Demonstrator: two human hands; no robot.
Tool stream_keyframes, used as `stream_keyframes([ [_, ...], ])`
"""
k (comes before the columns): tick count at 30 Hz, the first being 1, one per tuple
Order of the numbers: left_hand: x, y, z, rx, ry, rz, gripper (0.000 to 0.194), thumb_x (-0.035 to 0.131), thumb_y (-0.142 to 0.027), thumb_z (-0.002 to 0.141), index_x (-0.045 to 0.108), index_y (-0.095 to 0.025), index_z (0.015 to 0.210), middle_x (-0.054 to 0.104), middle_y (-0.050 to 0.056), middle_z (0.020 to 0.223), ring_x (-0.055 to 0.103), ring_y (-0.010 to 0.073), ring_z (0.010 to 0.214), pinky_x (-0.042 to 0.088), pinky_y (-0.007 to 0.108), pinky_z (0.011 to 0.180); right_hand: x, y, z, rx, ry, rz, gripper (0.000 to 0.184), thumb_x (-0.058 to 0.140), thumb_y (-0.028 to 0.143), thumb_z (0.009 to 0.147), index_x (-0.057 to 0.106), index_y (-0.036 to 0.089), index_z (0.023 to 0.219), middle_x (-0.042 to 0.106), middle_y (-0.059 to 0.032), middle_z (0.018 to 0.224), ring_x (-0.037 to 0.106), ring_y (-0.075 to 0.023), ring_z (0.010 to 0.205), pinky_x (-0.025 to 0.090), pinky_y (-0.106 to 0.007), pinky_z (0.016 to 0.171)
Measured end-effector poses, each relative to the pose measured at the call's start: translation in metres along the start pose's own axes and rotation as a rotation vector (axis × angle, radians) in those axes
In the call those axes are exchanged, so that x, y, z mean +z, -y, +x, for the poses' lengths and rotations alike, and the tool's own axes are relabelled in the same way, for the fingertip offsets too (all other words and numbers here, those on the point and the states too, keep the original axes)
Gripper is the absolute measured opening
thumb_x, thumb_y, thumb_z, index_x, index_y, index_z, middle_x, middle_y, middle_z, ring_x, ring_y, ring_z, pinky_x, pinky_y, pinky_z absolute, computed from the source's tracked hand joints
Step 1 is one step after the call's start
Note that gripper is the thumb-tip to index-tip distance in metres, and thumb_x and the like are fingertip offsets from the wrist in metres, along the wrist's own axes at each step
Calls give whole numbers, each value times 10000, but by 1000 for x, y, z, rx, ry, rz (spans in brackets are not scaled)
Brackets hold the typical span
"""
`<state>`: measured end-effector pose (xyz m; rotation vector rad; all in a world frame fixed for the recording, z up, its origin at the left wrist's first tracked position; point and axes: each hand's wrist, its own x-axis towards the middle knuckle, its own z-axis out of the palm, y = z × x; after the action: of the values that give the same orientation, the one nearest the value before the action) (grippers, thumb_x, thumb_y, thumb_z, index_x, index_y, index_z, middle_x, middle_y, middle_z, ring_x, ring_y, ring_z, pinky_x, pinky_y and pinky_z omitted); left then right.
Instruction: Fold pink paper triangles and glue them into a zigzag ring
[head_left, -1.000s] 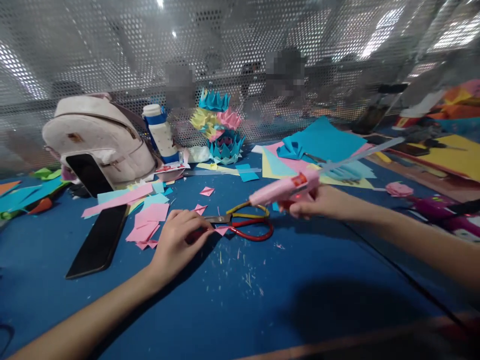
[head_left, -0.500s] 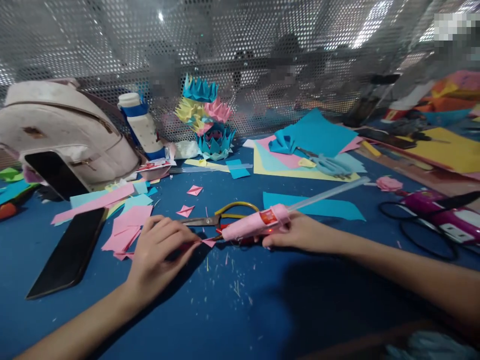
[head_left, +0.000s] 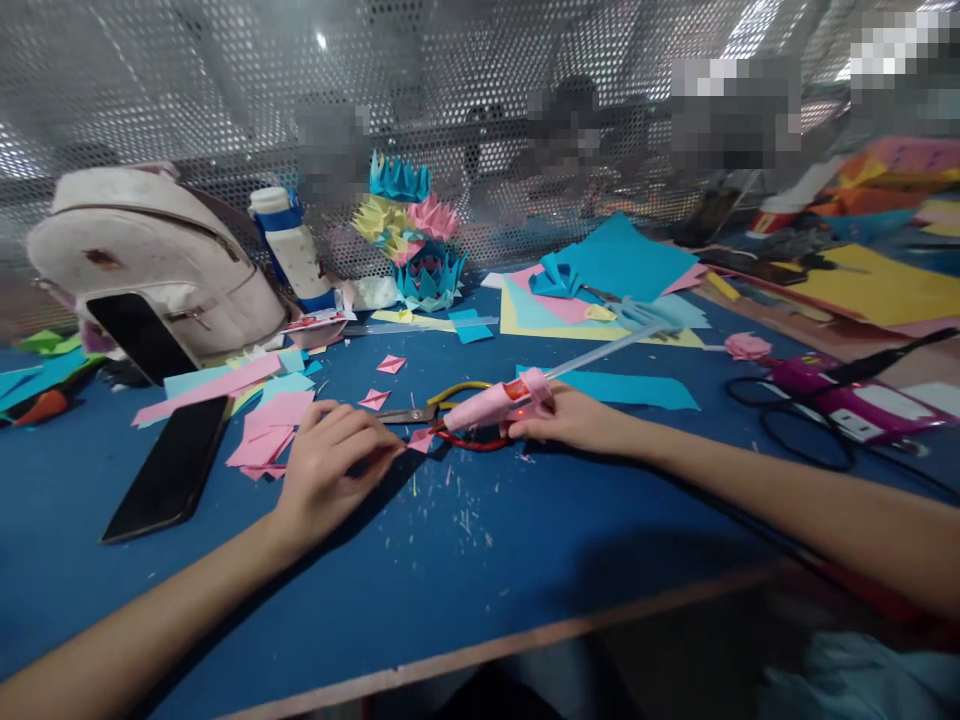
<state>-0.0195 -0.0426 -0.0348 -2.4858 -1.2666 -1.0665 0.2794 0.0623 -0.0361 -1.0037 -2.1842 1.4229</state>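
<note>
My right hand [head_left: 551, 415] is closed round a pink hot glue gun [head_left: 487, 402], with a long clear glue stick [head_left: 600, 350] poking from its back end. The gun's nozzle points left, at a small pink paper piece [head_left: 421, 440]. My left hand [head_left: 341, 455] pinches that piece by its left corner above the blue table. Scissors [head_left: 412, 415] with yellow and red handles lie just behind, partly covered by the gun. Two folded pink paper pieces [head_left: 391, 364] rest beyond my left fingers. Pink paper scraps [head_left: 271, 430] lie left of that hand.
Left stand a white backpack [head_left: 142, 235], a bottle [head_left: 292, 250] and two phones [head_left: 169, 470]. A paper flower stack [head_left: 427, 275] stands at the back. Coloured sheets [head_left: 622, 255] and light blue scissors [head_left: 652, 315] lie behind my right hand. A purple power strip [head_left: 840, 395] with cables sits right.
The view has tilted and shifted, so the table's front edge now shows. The pink piece lies flatter and shows more of its face near the nozzle. Both hands keep their hold.
</note>
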Motion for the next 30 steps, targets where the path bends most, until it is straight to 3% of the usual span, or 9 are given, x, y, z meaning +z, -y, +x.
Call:
stream_keyframes([
  [6, -2, -3, 1, 32, -24, 46, 103, 621, -187, 952, 690, -219, 882, 716, -5, 827, 613, 153, 743, 361, 364, 809, 2, 4, 1, -90, 20, -12, 436, 664, 595, 775, 641, 162, 822, 559, 0, 695, 467, -126, 609, 399, -273, 586],
  [12, -1, -2, 1, 28, -30, 38, 106, 613, -199, 960, 692, -224, 894, 714, -2, 819, 603, 150, 734, 357, 367, 805, 1, 7, -1, -78, 8, -36, 443, 641, 608, 783, 573, 173, 737, 501, 24, 621, 404, -102, 539, 343, -261, 524],
  [23, -1, 1, 0, 39, -25, 35, 87, 627, -191, 953, 687, -217, 896, 727, 1, 841, 629, 156, 750, 363, 371, 804, 2, 5, -3, -66, 0, -5, 391, 642, 562, 794, 600, 173, 792, 504, 21, 638, 403, -107, 546, 353, -262, 530],
  [30, -1, 0, 1, 33, -39, 40, 98, 628, -197, 951, 688, -212, 875, 724, -2, 824, 626, 155, 734, 363, 369, 796, 3, 8, -4, -54, -31, -8, 443, 658, 571, 771, 643, 166, 952, 557, 6, 686, 461, -128, 584, 397, -269, 558],
])
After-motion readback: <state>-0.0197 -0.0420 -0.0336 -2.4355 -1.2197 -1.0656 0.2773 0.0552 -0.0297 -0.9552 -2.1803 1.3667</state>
